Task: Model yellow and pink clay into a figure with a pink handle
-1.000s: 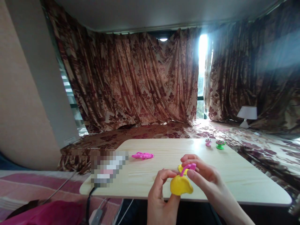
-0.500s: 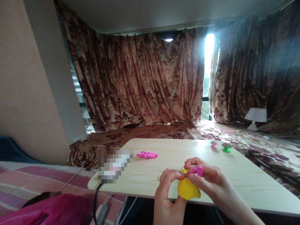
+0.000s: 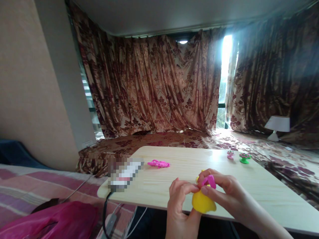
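Note:
Above the near edge of the table, both hands hold a yellow, rounded piece that looks like modelling clay (image 3: 203, 201). My left hand (image 3: 181, 205) grips it from the left, thumb below and fingertips at its narrow top. My right hand (image 3: 224, 189) pinches a pink strip (image 3: 210, 181) against that narrow top, between thumb and index finger. The strip bends over in a loop. A bit of yellow shows behind the right fingers; the joint itself is hidden by fingertips.
On the pale wooden table (image 3: 184, 154) lie a bright pink lump (image 3: 159, 164) and a pixelated device (image 3: 127, 174) with a black cable. Toward the back right stand a small pink figure (image 3: 230, 154) and a green one with dotted top (image 3: 245, 158). A white lamp (image 3: 277, 124) stands beyond.
The view has turned slightly left, so everything sits a little further right. Both hands keep their grip; the pink strip has tilted slightly and its loop shows more openly.

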Demonstrator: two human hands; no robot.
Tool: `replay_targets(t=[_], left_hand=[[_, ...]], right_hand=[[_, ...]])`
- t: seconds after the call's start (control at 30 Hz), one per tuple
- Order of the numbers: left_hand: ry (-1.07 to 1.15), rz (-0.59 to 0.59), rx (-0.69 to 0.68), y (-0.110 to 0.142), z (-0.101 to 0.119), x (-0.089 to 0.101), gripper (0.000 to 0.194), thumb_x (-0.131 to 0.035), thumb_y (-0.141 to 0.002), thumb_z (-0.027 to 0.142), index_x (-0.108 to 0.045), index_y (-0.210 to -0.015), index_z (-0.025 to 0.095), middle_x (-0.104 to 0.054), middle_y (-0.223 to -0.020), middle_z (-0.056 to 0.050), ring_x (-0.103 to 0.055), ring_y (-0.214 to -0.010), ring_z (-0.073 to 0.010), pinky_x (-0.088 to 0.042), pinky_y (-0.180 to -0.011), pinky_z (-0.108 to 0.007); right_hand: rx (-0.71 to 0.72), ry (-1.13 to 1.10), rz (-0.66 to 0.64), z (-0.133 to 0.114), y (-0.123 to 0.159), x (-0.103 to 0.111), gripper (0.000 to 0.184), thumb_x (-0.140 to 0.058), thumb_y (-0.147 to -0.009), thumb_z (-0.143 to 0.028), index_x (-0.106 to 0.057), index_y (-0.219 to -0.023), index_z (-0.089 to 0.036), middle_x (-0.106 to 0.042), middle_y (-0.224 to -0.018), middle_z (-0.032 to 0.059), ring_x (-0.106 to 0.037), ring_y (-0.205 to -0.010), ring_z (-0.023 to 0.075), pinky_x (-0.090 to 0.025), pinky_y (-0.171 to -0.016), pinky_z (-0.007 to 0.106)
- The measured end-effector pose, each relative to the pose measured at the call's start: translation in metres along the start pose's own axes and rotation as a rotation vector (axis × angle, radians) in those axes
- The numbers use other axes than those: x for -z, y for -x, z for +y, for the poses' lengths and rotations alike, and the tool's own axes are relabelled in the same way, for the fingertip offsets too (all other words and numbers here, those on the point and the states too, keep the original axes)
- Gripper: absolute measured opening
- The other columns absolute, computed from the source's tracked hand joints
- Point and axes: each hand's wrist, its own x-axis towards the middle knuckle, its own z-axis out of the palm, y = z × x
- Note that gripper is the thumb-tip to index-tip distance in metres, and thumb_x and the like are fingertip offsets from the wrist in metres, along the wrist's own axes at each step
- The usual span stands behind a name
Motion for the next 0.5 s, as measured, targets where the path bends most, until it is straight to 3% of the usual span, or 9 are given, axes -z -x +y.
replay_targets(t=[0.2, 0.33, 0.43, 0.5], left_hand=[[0.019, -0.014, 0.030, -0.001, 0.000, 0.003, 0.030, -0.058, -0.068, 0.000, -0.058, -0.085, 0.024, -0.062, -0.083, 0.004, -0.058, -0.087, -0.0190, -0.028, -0.100, -0.042], [0.016, 0.024, 0.072, -0.004, -0.003, 0.007, 0.031, -0.052, -0.065, -0.003, -0.058, -0.082, 0.022, -0.062, -0.082, 0.002, -0.059, -0.085, -0.0195, -0.032, -0.096, -0.041], [0.011, 0.104, 0.220, -0.010, -0.009, 0.012, 0.033, -0.048, -0.065, -0.004, -0.057, -0.084, 0.022, -0.061, -0.086, 0.001, -0.058, -0.088, -0.0205, -0.039, -0.087, -0.037], [0.008, 0.154, 0.314, -0.015, -0.015, 0.015, 0.034, -0.048, -0.066, -0.003, -0.056, -0.087, 0.022, -0.061, -0.089, 0.000, -0.058, -0.090, -0.0211, -0.041, -0.083, -0.036]], right_hand=[[-0.056, 0.063, 0.065, -0.008, 0.000, -0.002, 0.029, -0.049, -0.089, -0.040, -0.066, -0.084, -0.017, -0.064, -0.081, 0.0027, -0.059, -0.079, 0.0164, -0.047, -0.069, 0.024], [-0.064, 0.106, 0.346, 0.005, 0.004, -0.003, 0.031, -0.051, -0.088, -0.042, -0.060, -0.111, -0.024, -0.065, -0.112, 0.0047, -0.059, -0.106, 0.0216, -0.051, -0.083, 0.026], [0.095, 0.308, 0.512, 0.019, 0.007, -0.009, 0.034, -0.055, -0.085, -0.037, -0.056, -0.117, -0.027, -0.058, -0.123, 0.0041, -0.052, -0.117, 0.0227, -0.051, -0.087, 0.026], [0.256, 0.464, 0.466, 0.025, 0.003, -0.016, 0.039, -0.058, -0.083, -0.031, -0.053, -0.121, -0.025, -0.053, -0.126, 0.0060, -0.050, -0.119, 0.0235, -0.049, -0.090, 0.027]])
